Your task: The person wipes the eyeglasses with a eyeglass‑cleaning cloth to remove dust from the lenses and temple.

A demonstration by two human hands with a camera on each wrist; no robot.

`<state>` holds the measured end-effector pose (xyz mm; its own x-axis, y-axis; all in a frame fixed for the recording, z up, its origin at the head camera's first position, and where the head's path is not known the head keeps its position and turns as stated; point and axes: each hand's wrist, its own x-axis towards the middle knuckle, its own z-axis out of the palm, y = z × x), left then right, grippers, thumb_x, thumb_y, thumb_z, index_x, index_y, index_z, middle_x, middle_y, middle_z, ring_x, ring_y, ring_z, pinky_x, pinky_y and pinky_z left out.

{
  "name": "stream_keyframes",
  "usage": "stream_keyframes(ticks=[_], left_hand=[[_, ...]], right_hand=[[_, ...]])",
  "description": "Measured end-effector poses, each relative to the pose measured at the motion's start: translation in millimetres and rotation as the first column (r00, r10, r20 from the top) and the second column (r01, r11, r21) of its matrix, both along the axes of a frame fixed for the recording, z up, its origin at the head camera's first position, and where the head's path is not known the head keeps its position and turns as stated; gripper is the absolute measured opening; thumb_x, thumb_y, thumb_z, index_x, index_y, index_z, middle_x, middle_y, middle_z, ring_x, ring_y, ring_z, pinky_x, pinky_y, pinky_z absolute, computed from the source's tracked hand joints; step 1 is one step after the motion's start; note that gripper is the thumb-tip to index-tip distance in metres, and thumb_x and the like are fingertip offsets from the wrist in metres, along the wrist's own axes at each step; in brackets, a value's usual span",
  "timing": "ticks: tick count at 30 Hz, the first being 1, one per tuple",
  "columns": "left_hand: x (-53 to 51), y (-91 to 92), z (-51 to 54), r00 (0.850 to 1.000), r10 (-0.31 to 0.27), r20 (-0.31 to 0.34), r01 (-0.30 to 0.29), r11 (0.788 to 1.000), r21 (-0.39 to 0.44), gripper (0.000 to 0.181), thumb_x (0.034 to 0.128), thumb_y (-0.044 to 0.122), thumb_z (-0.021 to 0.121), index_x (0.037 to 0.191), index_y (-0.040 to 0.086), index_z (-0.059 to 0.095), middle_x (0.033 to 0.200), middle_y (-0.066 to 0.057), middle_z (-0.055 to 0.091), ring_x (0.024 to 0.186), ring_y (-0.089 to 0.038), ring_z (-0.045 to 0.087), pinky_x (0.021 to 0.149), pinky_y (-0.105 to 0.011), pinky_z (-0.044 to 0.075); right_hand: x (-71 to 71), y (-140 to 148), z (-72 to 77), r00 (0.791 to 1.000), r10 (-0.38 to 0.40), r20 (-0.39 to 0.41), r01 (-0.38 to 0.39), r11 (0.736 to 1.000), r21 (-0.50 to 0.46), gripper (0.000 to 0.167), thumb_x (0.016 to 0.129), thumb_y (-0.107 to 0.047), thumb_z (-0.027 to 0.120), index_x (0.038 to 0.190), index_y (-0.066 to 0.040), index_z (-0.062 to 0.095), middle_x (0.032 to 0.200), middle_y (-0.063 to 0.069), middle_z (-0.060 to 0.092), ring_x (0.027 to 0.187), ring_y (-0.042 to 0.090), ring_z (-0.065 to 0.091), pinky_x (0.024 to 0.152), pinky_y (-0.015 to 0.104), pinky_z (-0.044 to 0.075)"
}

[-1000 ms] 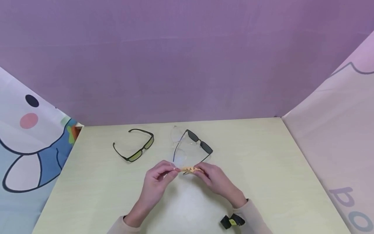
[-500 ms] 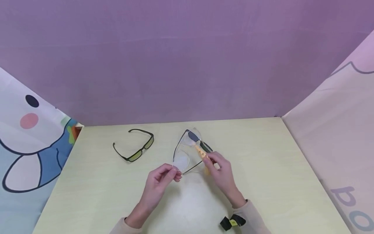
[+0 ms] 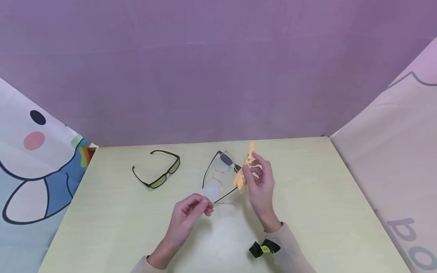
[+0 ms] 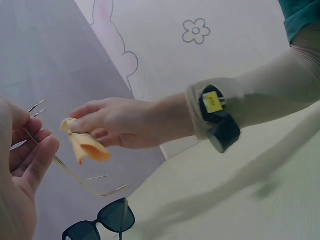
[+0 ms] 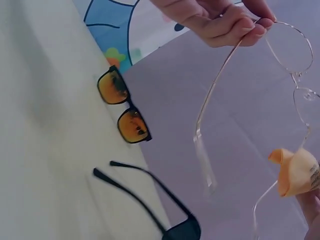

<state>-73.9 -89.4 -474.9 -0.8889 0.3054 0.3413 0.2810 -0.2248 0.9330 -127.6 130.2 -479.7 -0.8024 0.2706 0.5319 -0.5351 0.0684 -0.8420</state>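
Clear-lensed eyeglasses [image 3: 211,192] with a thin gold frame are held up off the table. My left hand [image 3: 191,210] pinches them near one hinge, one temple hanging down in the right wrist view. An orange cloth [image 3: 246,167] with small dark print is gripped between the thumb and fingers of my right hand [image 3: 263,185]. It hangs near the far side of the eyeglasses; whether they touch I cannot tell. Behind them lie black sunglasses [image 3: 226,158], temples unfolded, partly covered by the eyeglasses and cloth in the head view.
Black-framed glasses with yellowish lenses [image 3: 158,182] lie unfolded on the pale table [image 3: 307,197], left of the hands. A purple backdrop [image 3: 218,76] rises behind the table, with printed cloth panels on both sides. A black wrist strap [image 3: 268,247] sits on the right sleeve.
The cloth, bunched between both hands one second ago, has moved away with my right hand, up and to the right. The eyeglasses have swung to the right in my left hand, which has barely moved.
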Motion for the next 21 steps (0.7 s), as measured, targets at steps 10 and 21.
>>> stream_keyframes(ticks=[10,21], left_hand=[[3.5,3.7,-0.5,0.998,-0.028,-0.061,0.024,0.997,-0.071,0.016,0.1011,-0.010,0.051,0.096,-0.008,0.066,0.087,-0.027,0.065,0.081,-0.009,0.067,0.073,-0.029,0.062],[4.7,1.6,-2.4,0.996,-0.030,-0.089,0.022,0.996,-0.087,0.017,0.0982,-0.013,0.052,0.093,-0.005,0.067,0.084,-0.019,0.066,0.078,-0.012,0.065,0.071,-0.028,0.060]], right_hand=[[-6.6,-13.0,2.6,0.997,0.048,0.062,-0.056,0.989,0.135,0.045,0.098,0.008,0.061,0.142,0.002,0.057,0.103,0.019,0.062,0.086,0.008,0.058,0.068,0.013,0.048],[-9.0,-9.8,3.8,0.995,-0.101,-0.016,0.102,0.957,0.272,0.015,0.085,0.013,0.073,0.099,0.009,0.070,0.095,0.023,0.063,0.088,0.011,0.056,0.080,0.014,0.047]])
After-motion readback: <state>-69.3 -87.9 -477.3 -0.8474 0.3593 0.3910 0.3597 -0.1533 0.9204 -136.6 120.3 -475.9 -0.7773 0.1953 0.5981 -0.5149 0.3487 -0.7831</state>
